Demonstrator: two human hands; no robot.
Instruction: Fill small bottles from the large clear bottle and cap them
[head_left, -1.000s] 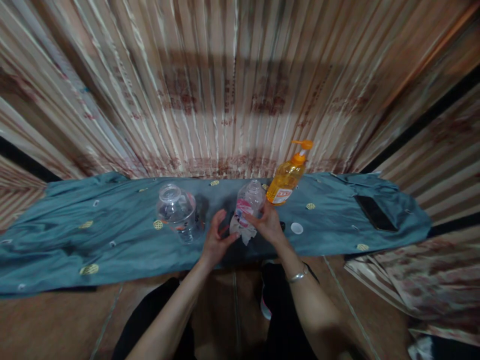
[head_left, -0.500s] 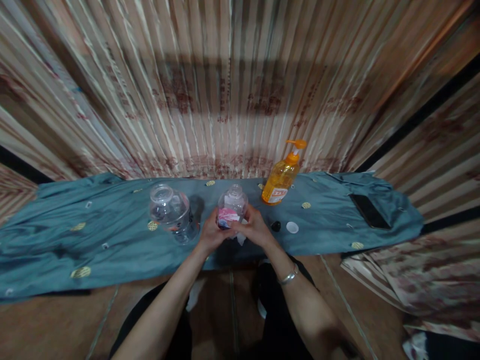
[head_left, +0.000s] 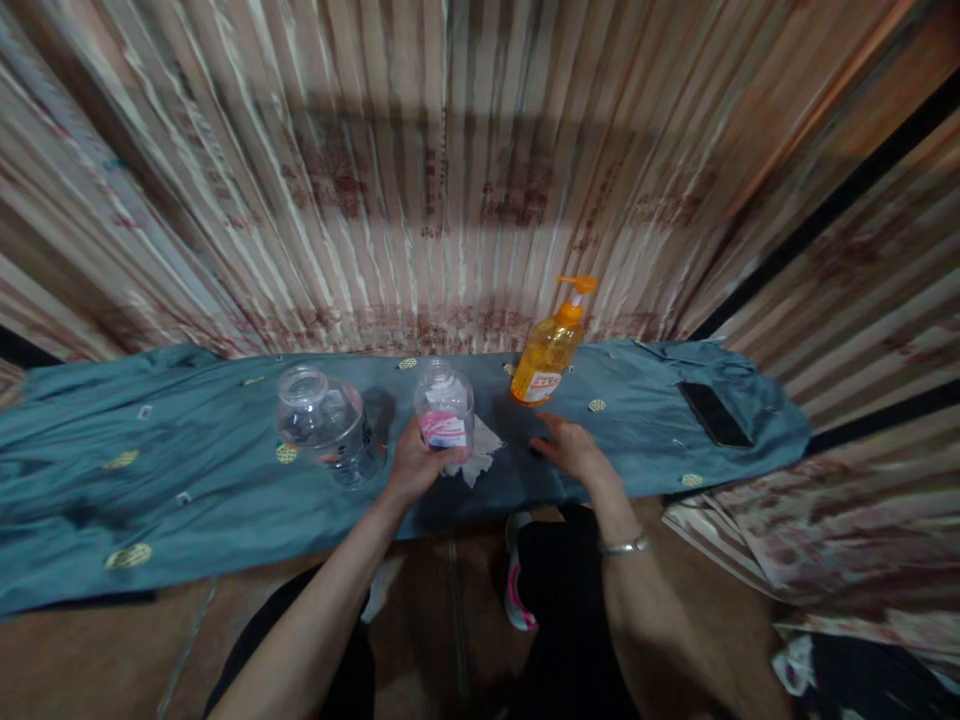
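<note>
My left hand (head_left: 411,465) grips the lower part of a small clear bottle (head_left: 444,409) with a pink and white label, standing upright and uncapped on the teal cloth (head_left: 210,480). A crumpled white tissue (head_left: 474,458) lies against the bottle's right side. My right hand (head_left: 571,450) rests palm down on the cloth, fingers spread, to the right of the tissue and holding nothing. It covers the spot where small caps lay. An orange pump bottle (head_left: 550,345) stands just beyond my right hand.
A larger clear uncapped bottle (head_left: 324,424) stands left of my left hand. A black phone (head_left: 714,414) lies on the cloth at the far right. Striped curtains (head_left: 465,180) hang behind. Patterned fabric (head_left: 810,560) lies at the lower right.
The small bottle went from tilted to upright. My right hand let go of it and the tissue and moved right onto the cloth, while my left hand took hold of the bottle.
</note>
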